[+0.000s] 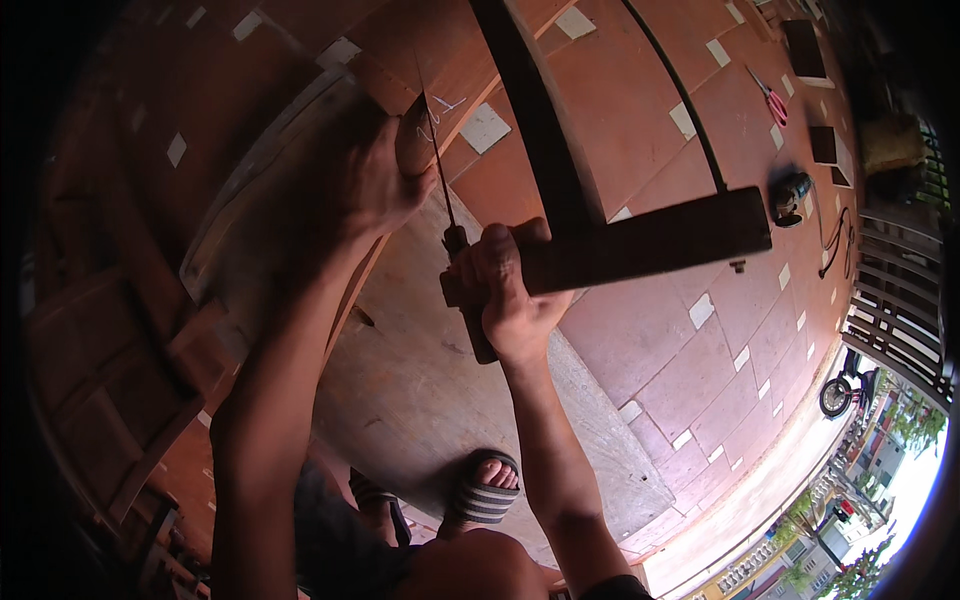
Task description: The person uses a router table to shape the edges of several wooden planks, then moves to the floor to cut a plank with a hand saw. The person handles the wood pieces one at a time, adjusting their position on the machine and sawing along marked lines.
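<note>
right hand point(508, 290) fingers wrapped around dark wooden frame saw point(640, 240), thin blade point(438, 165) on the plank edge. left hand point(375, 185) fingers pressed flat on wooden plank point(420, 380), above tiled floor point(700, 360).

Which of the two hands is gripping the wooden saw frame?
The right hand, wrapped around the dark frame; the left hand instead presses on the wooden board.
</note>
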A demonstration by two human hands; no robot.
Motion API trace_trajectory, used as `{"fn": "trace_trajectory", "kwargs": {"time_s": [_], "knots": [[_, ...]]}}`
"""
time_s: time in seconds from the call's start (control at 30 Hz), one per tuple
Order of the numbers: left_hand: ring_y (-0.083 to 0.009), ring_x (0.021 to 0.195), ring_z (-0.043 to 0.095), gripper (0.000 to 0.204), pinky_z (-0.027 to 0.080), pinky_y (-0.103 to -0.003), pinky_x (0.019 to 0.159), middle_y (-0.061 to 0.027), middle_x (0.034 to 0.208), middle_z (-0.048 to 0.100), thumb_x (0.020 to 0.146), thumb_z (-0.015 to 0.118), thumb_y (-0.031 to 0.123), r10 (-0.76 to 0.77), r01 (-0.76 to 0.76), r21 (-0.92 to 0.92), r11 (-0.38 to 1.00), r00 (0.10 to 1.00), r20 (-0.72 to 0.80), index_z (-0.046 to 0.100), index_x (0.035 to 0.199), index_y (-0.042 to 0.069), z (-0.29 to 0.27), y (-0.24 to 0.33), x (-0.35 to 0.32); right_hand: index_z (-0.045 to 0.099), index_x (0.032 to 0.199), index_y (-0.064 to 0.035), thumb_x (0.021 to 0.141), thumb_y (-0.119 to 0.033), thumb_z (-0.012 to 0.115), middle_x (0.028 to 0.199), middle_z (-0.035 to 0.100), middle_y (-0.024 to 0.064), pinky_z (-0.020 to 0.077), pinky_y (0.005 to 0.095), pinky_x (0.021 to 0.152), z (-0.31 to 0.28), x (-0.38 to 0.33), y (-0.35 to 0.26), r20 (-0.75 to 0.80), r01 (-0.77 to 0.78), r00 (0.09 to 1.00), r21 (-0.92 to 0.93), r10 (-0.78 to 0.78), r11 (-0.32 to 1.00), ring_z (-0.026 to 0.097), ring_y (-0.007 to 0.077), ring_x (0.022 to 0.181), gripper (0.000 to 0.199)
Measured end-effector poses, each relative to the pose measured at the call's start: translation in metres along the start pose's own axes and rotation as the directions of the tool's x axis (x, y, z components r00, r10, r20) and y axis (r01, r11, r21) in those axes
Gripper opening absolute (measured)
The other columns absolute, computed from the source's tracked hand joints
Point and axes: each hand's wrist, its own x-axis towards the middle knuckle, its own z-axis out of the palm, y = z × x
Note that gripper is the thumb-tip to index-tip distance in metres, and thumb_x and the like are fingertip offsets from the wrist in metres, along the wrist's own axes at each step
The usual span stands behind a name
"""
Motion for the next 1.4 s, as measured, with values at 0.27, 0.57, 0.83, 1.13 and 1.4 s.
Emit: {"fn": "trace_trajectory", "kwargs": {"time_s": [0.27,0.57,0.83,1.13,1.4], "knots": [[-0.0475,0.102,0.065,0.055,0.054,-0.054,0.088,-0.0259,0.108,0.066,0.081,0.078,0.029,0.073,-0.081,-0.131,0.988,0.995,-0.064,0.053,0.122,0.002,-0.003,-0.006,-0.002,0.051,0.087,-0.0016,0.104,-0.013,0.058,0.066,0.054,0.0052,0.0475,0.0313,0.059,-0.025,-0.095,-0.045,-0.004,-0.099,0.995,-0.065,0.099,0.993,0.053,0.0147,0.060,0.021],[-0.0484,0.094,0.067,0.055,0.056,-0.053,0.083,-0.0246,0.102,0.069,0.080,0.080,0.026,-0.004,0.003,-0.095,0.996,1.000,-0.006,0.054,0.121,0.002,-0.010,0.001,-0.003,0.042,0.087,-0.0072,0.107,-0.015,0.055,0.060,0.046,0.0055,0.0473,0.0381,0.055,-0.039,-0.110,-0.047,0.069,-0.022,0.997,-0.020,0.023,1.000,0.045,0.0175,0.051,0.025],[-0.0453,0.101,0.069,0.069,0.056,-0.051,0.091,-0.0229,0.114,0.069,0.080,0.081,0.027,-0.052,0.055,-0.055,0.997,0.997,0.056,0.048,0.136,0.004,-0.006,0.004,0.000,0.049,0.089,-0.0022,0.102,-0.004,0.061,0.062,0.052,0.0058,0.0492,0.0329,0.049,0.009,0.003,-0.002,-0.008,0.067,0.998,-0.066,-0.067,0.996,0.054,0.0145,0.052,0.018],[-0.0439,0.094,0.071,0.060,0.058,-0.050,0.086,-0.0217,0.108,0.070,0.078,0.083,0.021,-0.068,0.070,-0.114,0.991,0.997,0.027,0.053,0.126,0.001,-0.004,-0.005,0.001,0.041,0.084,-0.0082,0.105,-0.015,0.056,0.059,0.047,0.0051,0.0473,0.0389,0.052,-0.057,-0.185,-0.084,0.034,-0.023,0.999,-0.044,0.025,0.999,0.045,0.0172,0.048,0.027],[-0.0438,0.098,0.070,0.062,0.055,-0.053,0.090,-0.0216,0.106,0.071,0.081,0.079,0.033,-0.162,0.172,-0.050,0.984,0.973,0.164,0.051,0.131,0.009,-0.009,0.009,-0.001,0.044,0.081,-0.0068,0.104,-0.013,0.060,0.063,0.040,0.0026,0.0486,0.0392,0.059,0.008,0.024,0.009,0.060,0.088,0.995,-0.122,-0.081,0.989,0.044,0.0148,0.055,0.028]]}}
